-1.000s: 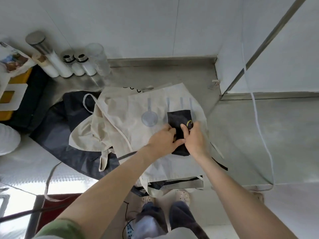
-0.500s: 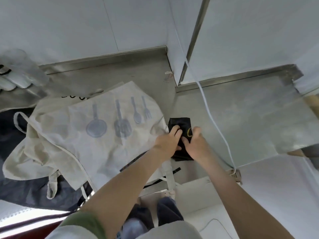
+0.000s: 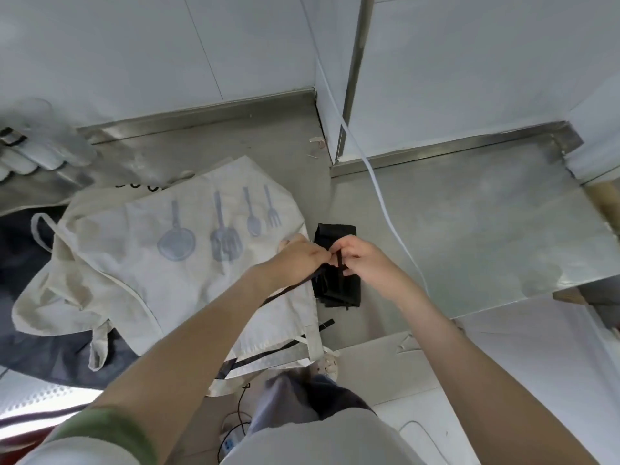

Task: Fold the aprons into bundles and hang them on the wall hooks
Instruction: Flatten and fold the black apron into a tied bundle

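Both hands are over the steel table [image 3: 486, 229], close together with their fingertips nearly meeting. The left hand [image 3: 300, 255] has its fingers curled and pinches a narrow black strap [image 3: 339, 266] at its upper end. The right hand [image 3: 364, 260] is likewise curled, thumb and fingers pinching the same strap just beside the left fingertips. The strap hangs down between the two hands, and a further length runs back under the left wrist across the cloth there. Directly beneath and just beyond both hands lies the black bundle [image 3: 335, 231], a folded apron lying flat on the table, its far end showing past the fingers and its near end below the right wrist. To the left of the left hand, touching the bundle's edge, a cream apron [image 3: 151, 290] is spread out, printed with a pan, spatula, spoon and fork; the left forearm crosses over it. Further left, under the cream apron, a dark apron [image 3: 50, 350] lies partly covered. To the right of the right hand, a white cord [image 3: 379, 196] comes down from the wall and across the table, apart from the bundle. Far to the left beyond the hands stand pale containers [image 3: 43, 152], blurred. Whether the strap is knotted cannot be told.
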`<state>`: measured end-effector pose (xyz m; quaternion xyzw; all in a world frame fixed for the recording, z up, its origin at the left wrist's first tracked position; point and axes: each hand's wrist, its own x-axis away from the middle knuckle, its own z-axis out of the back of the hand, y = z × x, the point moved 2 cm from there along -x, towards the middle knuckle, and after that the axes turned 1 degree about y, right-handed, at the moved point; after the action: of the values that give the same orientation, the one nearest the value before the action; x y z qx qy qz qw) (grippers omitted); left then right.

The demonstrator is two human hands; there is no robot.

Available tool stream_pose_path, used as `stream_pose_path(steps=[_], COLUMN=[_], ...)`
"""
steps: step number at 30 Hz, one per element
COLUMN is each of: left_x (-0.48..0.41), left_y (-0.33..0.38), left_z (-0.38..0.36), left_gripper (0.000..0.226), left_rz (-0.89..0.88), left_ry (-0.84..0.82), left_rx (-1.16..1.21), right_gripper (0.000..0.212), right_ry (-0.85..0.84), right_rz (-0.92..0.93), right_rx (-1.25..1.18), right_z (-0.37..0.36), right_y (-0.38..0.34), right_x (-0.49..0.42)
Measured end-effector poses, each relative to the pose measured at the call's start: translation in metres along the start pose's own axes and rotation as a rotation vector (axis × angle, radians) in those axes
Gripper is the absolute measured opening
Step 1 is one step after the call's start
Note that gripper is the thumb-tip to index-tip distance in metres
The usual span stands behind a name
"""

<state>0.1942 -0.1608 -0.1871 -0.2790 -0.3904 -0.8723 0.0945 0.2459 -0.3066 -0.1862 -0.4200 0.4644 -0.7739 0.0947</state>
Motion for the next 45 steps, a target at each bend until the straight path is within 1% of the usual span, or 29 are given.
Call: stream_pose_path(steps=[1, 2, 3, 4, 5, 7, 8, 9, 11, 12, 13, 14, 16, 17, 18, 19, 21, 26, 29, 30, 32, 33, 35, 37, 40, 41, 43, 45], left_x=[0.000, 0.002, 0.003, 0.003, 0.001, 0.000, -0.002, -0.001, -0.003, -0.005, -0.005, -0.006, -0.013, -0.019, -0.024, -0.027, -0.027, -0.031, -0.034, -0.033, -0.035, -0.035, -0.036, -0.033, -0.035, -0.035, -0.035, -0.031], left_y=[-0.002, -0.005, -0.008, -0.010, -0.013, -0.011, -0.007, -0.004, -0.002, -0.003, -0.001, 0.002, 0.008, 0.010, 0.013, 0.016, 0.023, 0.016, 0.008, 0.007, 0.009, 0.011, 0.015, 0.021, 0.028, 0.030, 0.028, 0.026], left_z=[0.003, 0.008, 0.010, 0.011, 0.008, 0.002, -0.002, -0.006, -0.007, -0.006, -0.004, 0.000, 0.009, 0.011, 0.012, 0.014, 0.013, -0.007, -0.013, -0.015, -0.017, -0.018, -0.020, -0.022, -0.025, -0.026, -0.029, -0.030], left_gripper=[0.033, 0.040, 0.050, 0.053, 0.049, 0.037, 0.037, 0.037, 0.025, 0.021, 0.021, 0.024, 0.036, 0.044, 0.052, 0.058, 0.061, 0.057, 0.034, 0.033, 0.047, 0.049, 0.039, 0.034, 0.035, 0.036, 0.036, 0.031], left_rz=[-0.024, -0.096, -0.211, -0.312, -0.373, -0.345, -0.339, -0.344, -0.382, -0.386, -0.360, -0.287, -0.045, 0.076, 0.164, 0.198, 0.184, 0.268, 0.292, 0.303, 0.332, 0.352, 0.367, 0.355, 0.331, 0.327, 0.266, 0.228], left_ry=[0.017, 0.047, 0.076, 0.109, 0.116, 0.055, 0.005, -0.016, -0.014, -0.008, 0.004, 0.025, 0.076, 0.085, 0.080, 0.058, -0.008, -0.046, -0.052, -0.046, -0.019, -0.001, 0.016, 0.012, 0.041, 0.018, -0.037, -0.069], left_rx=[-0.056, -0.102, -0.137, -0.152, -0.160, -0.169, -0.194, -0.242, -0.325, -0.287, -0.180, -0.003, 0.487, 0.691, 0.814, 0.806, 0.733, 0.724, 0.604, 0.575, 0.588, 0.603, 0.569, 0.537, 0.552, 0.538, 0.523, 0.580], right_gripper=[0.036, 0.033, 0.030, 0.024, 0.016, 0.003, 0.005, 0.011, 0.020, 0.021, 0.022, 0.022, 0.020, 0.019, 0.019, 0.018, 0.018, 0.017, 0.015, 0.015, 0.016, 0.015, 0.015, 0.018, 0.026, 0.029, 0.026, 0.025], right_ry=[0.017, 0.042, 0.068, 0.092, 0.110, 0.131, 0.139, 0.136, 0.136, 0.130, 0.125, 0.122, 0.123, 0.120, 0.112, 0.101, 0.095, 0.154, 0.052, 0.000, -0.066, -0.084, -0.108, -0.078, 0.050, 0.079, 0.074, 0.006], right_rz=[0.002, 0.003, 0.001, -0.005, -0.015, -0.036, -0.045, -0.053, -0.067, -0.073, -0.078, -0.081, -0.084, -0.077, -0.067, -0.059, -0.049, 0.004, 0.052, 0.074, 0.119, 0.138, 0.153, 0.101, -0.073, -0.105, -0.132, -0.156], right_rx=[-0.001, 0.002, -0.003, -0.023, -0.052, -0.090, -0.099, -0.100, -0.088, -0.078, -0.081, -0.109, -0.213, -0.266, -0.312, -0.350, -0.395, -0.242, -0.199, -0.174, -0.157, -0.150, -0.148, -0.125, -0.052, -0.051, -0.032, 0.031], right_z=[0.000, -0.001, -0.001, -0.001, 0.000, 0.001, 0.002, 0.003, 0.006, 0.006, 0.007, 0.007, 0.011, 0.012, 0.014, 0.017, 0.021, 0.025, 0.027, 0.027, 0.029, 0.029, 0.029, 0.025, 0.016, 0.015, 0.015, 0.018], right_y=[0.002, 0.003, 0.006, 0.009, 0.011, 0.016, 0.017, 0.018, 0.018, 0.019, 0.020, 0.021, 0.026, 0.028, 0.031, 0.032, 0.034, 0.036, 0.033, 0.029, 0.020, 0.016, 0.007, 0.001, 0.001, 0.002, 0.001, 0.000], right_x=[-0.001, -0.001, -0.002, -0.003, -0.002, 0.000, 0.002, 0.003, 0.001, 0.000, 0.000, -0.001, 0.001, 0.002, 0.003, 0.004, 0.004, 0.005, 0.007, 0.008, 0.010, 0.012, 0.015, 0.014, 0.008, 0.006, 0.006, 0.008])
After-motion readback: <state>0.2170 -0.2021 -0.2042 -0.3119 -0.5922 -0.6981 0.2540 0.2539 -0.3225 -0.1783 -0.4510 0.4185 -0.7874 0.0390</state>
